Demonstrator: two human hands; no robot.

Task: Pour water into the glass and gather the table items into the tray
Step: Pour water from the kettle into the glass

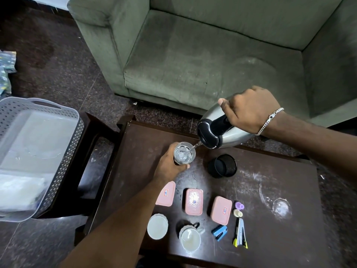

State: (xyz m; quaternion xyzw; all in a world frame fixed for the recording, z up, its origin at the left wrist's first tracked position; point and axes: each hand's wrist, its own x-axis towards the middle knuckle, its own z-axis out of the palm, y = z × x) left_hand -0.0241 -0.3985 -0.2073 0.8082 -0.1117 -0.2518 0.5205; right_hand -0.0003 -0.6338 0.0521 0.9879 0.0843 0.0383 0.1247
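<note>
My right hand grips the handle of a steel kettle, tilted down to the left, and a thin stream of water runs from its spout into a clear glass. My left hand is wrapped around that glass, which stands on the dark wooden table. Three pink lidded boxes lie in a row nearer me. In front of them are a white lid, a white cup, a blue stapler and a cutter. The grey perforated tray sits on a stool to the left.
A black mesh cup stands right of the glass. Two small caps lie beside the right pink box. A second clear glass lies at the table's right. A green sofa fills the space beyond the table.
</note>
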